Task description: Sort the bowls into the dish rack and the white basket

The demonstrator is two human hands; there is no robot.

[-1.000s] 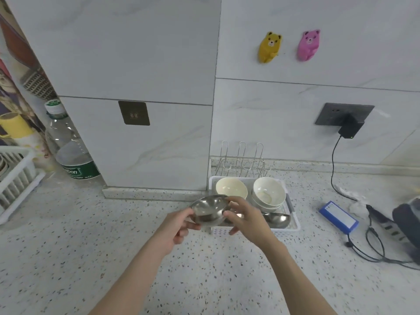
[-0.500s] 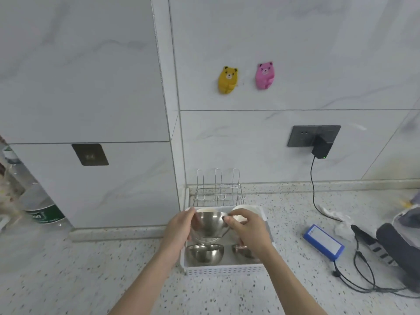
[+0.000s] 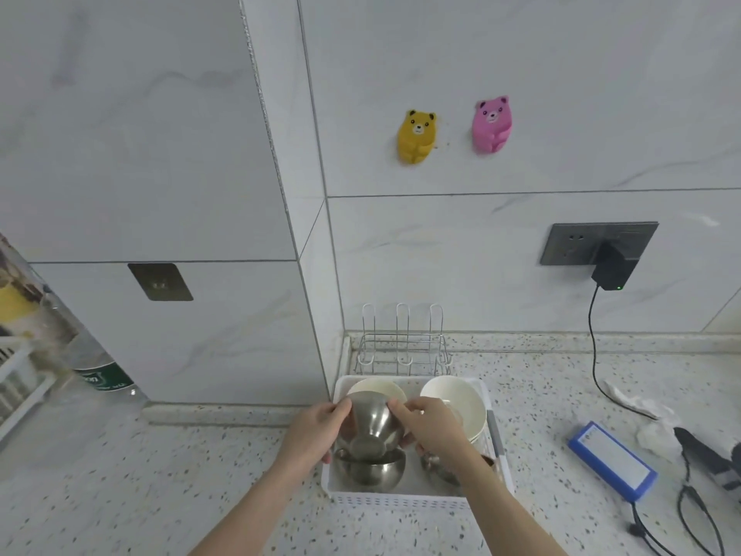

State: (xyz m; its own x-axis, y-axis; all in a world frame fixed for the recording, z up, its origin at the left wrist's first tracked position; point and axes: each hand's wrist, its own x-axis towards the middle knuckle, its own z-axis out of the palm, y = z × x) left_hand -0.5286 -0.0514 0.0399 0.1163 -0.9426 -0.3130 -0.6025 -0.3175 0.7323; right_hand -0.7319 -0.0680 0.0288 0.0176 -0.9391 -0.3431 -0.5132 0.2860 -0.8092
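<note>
A: Held where?
B: Over the near left of the white basket (image 3: 417, 501), between left hand (image 3: 316, 431) and right hand (image 3: 431, 429). Both grips closed around a steel bowl (image 3: 371, 427), tipped so its base faces the camera.

A: Directly under it?
B: Another steel bowl (image 3: 371, 473), upright on the basket floor. A third steel one (image 3: 439, 471) near right, mostly hidden behind the right forearm.

A: At the far end?
B: White bowl (image 3: 377, 387) far left; stacked white bowls (image 3: 457, 403) far right.

A: Dish rack?
B: Wire rack (image 3: 403, 347) just beyond the basket on the counter (image 3: 160, 475), holding nothing.

A: Progress, then?
B: Seemingly early: every visible bowl in or above the basket, none racked yet. Final destination of the held bowl impossible to tell.
</note>
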